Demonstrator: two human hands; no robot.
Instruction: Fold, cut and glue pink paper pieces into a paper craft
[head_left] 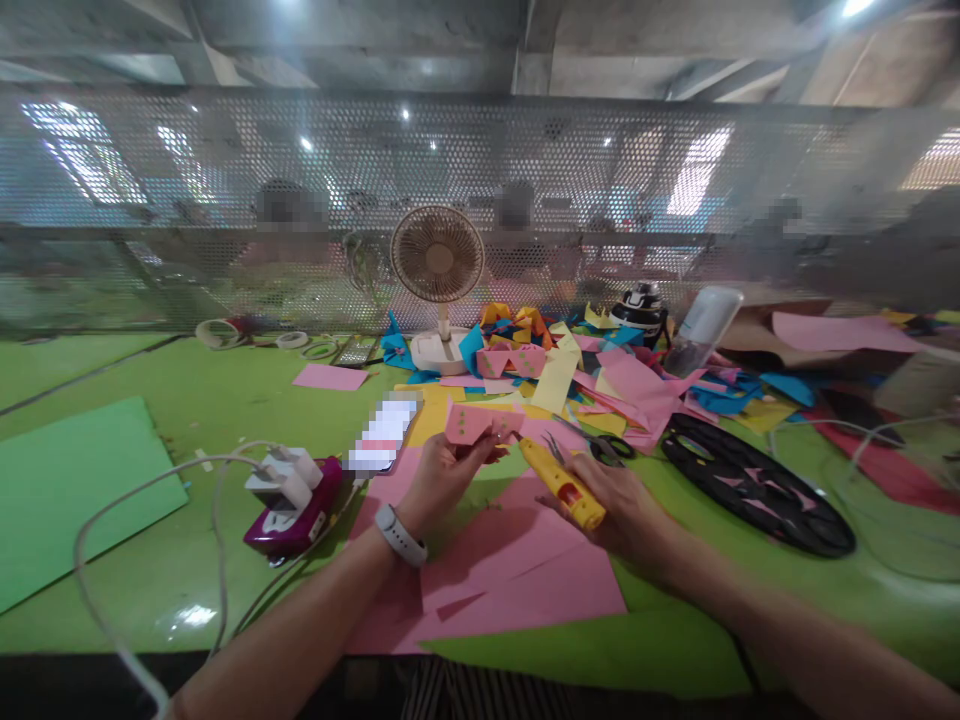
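A folded piece of pink paper (471, 424) with small green marks is pinched between the thumb and fingers of my left hand (448, 478), which has a pale watch on its wrist. My right hand (611, 495) is wrapped round a yellow glue gun (559, 480), its narrow tip aimed left, close to the paper's right edge. Whether the tip touches the paper I cannot tell. Beneath both hands lie large pink sheets (525, 570). Dark-handled scissors (611, 450) rest just beyond the glue gun, partly hidden by it.
A phone (386, 432) and a purple power strip (296, 520) with cables sit left. A small fan (439, 260) stands ahead, beside heaped coloured paper (637, 385). To the right lie a black slotted disc (757, 485) and a clear bottle (705, 325). A perforated screen (480, 150) backs the table.
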